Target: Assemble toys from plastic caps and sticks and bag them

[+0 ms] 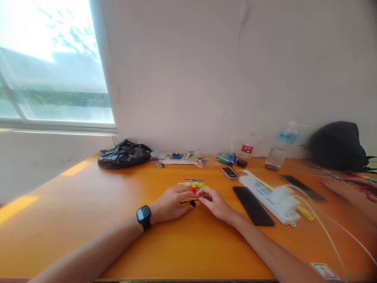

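Note:
My right hand (216,204) pinches one end of a thin black plastic stick (185,202) between thumb and fingertips. Beside the stick is a small round black piece (193,203); whether the two are joined is hard to tell. My left hand (172,202), with a black smartwatch (143,213) on its wrist, rests low over the table, fingers stretched out and apart from the thumb. The stick's other end lies between them. Just beyond my hands are a red piece (193,190), a yellow piece (193,185), a white stick (183,183), a blue stick (193,180) and a green one (203,186).
A white power strip (265,196) with cables and a dark phone (253,206) lie to the right. Along the wall are a black plastic bag (125,154), glasses (159,164), small bagged parts (202,161) and a bottle (276,155). Another person's hand (338,188) is at far right.

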Demonstrator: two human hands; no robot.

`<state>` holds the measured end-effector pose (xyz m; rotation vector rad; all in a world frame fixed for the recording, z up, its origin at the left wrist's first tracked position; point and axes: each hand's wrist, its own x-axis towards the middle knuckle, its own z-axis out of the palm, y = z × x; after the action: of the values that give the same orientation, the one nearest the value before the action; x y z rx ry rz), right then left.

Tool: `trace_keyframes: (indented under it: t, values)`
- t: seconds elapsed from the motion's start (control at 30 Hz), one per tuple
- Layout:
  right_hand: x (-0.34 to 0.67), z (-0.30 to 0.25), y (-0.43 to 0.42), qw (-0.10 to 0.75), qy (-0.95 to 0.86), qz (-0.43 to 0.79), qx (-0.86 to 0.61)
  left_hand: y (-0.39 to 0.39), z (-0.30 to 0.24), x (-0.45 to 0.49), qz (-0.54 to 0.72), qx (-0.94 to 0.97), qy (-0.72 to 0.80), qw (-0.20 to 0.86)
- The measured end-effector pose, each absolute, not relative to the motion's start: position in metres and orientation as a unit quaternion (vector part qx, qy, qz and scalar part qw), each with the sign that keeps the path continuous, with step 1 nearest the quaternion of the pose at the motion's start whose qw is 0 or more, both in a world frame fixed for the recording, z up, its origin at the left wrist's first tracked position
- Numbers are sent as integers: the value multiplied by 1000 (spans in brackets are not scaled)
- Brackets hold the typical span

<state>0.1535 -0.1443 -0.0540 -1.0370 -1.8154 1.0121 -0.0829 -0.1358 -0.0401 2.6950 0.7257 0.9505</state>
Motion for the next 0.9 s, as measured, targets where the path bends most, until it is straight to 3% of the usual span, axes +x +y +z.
trace_keyframes:
  t: [0.9]
  values:
    - [153, -60, -147, 318, -788, 237, -471, -130, -47, -82, 309, 909, 233, 151]
